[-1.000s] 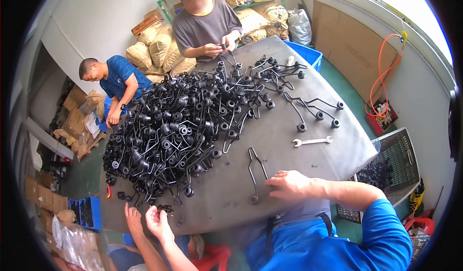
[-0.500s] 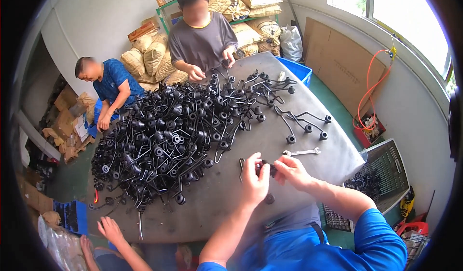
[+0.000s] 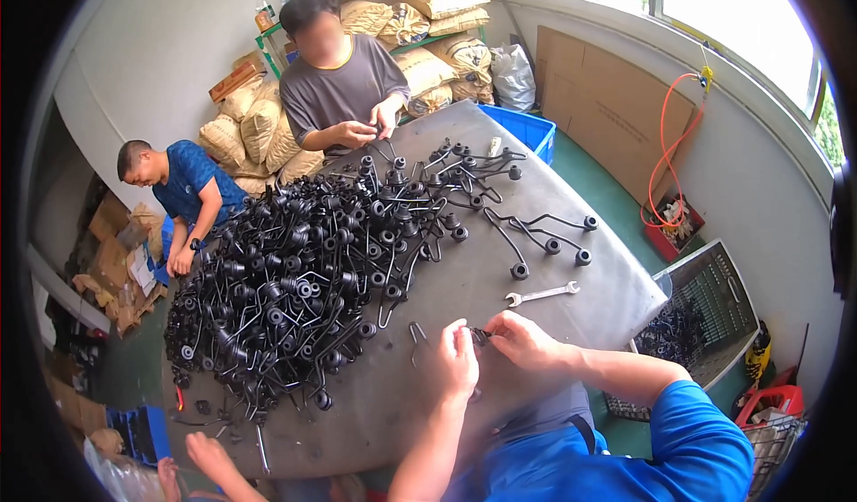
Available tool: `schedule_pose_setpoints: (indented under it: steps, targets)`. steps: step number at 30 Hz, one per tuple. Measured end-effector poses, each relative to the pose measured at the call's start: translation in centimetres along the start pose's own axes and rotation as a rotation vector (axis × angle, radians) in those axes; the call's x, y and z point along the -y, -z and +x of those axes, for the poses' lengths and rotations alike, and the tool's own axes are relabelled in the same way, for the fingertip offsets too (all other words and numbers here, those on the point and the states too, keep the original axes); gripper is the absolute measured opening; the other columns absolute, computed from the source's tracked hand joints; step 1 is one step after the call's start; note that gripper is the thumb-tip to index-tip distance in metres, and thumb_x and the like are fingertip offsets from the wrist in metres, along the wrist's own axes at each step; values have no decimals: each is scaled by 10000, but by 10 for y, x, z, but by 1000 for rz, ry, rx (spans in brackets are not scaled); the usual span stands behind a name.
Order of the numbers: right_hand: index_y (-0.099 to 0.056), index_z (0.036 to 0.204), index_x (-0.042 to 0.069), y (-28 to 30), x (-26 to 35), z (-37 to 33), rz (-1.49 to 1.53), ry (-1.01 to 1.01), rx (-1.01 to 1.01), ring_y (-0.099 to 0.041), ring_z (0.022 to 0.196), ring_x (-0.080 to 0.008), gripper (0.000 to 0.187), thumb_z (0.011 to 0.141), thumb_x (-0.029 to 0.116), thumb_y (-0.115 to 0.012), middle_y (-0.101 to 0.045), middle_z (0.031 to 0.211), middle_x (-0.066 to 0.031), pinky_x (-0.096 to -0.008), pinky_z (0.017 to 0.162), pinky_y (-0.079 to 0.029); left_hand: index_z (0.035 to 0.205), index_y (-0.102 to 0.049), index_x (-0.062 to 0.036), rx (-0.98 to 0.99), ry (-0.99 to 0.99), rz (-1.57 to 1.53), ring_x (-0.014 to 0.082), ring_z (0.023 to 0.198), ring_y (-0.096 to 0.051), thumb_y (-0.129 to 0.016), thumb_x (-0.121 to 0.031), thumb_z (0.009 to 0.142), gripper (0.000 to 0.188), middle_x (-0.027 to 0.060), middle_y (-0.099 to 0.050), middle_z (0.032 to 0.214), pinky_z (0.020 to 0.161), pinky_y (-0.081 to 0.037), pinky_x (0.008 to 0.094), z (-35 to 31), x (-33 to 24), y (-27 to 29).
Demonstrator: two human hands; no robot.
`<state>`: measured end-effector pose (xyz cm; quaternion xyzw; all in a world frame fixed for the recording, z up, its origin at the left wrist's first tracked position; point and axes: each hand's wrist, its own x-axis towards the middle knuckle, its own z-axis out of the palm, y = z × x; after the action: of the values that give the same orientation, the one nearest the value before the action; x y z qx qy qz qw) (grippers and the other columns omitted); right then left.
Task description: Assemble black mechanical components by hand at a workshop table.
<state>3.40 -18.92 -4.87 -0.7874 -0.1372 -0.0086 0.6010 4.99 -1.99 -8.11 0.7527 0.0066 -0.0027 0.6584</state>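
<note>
In front of me, at the near side of the metal table, both my hands are raised and closed on one small dark part [image 3: 479,334]. My left hand [image 3: 457,364] pinches it from the left, and my right hand [image 3: 527,340] grips its right end. Fingers cover most of it, so its exact shape is hidden. A bent metal rod [image 3: 417,340] lies left of my hands. Beyond my right hand rests an open-ended wrench [image 3: 543,295]. Several black rods with rubber bushings [image 3: 536,234] lie apart, farther off.
A large heap of black rods with bushings [image 3: 295,270] covers the left of the table [image 3: 589,332]. Two co-workers [image 3: 344,82] stand across it; another person's hand [image 3: 210,456] is at lower left. A crate [image 3: 705,306] stands right, a blue bin [image 3: 522,132] behind.
The view has shifted, so the table sits further left. My hands still hold the dark part, now slightly lower in view. The far co-worker's hands have come together.
</note>
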Motion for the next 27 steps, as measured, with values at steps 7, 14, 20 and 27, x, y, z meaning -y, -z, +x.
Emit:
schedule_pose_setpoints:
  steps: [7,14,20,27]
  targets:
    - [-590,1054,-9,5,10,24,232,-361,221,-619,735,-115,167,953,123,-594,-649,831,-54,-266,658,-533,1175,-592,-49,-70,-49,111,57,645,-512,-513,-153,1016,206,-3,-596,860,556,-427,202,2,13,8]
    - [-599,1020,-31,12,11,27,340,-489,189,-648,735,-150,149,943,96,-604,-651,875,-97,-291,657,-575,1143,-592,-12,-195,-288,29,127,808,-581,-547,-156,1001,208,59,-635,914,725,-493,272,0,-1,-8]
    - [-587,963,-2,11,13,34,453,-613,178,-653,715,-167,93,893,38,-634,-652,887,-98,-305,686,-573,1149,-580,0,-226,-254,-6,149,843,-591,-546,-157,998,220,98,-642,949,761,-498,294,-2,1,-8]
    - [-585,955,8,11,16,35,499,-607,168,-649,692,-157,69,891,-2,-608,-648,823,-86,-291,661,-572,1114,-553,-1,-232,-304,-6,347,940,-603,-556,-121,965,191,197,-623,1007,829,-485,406,-1,-3,-7]
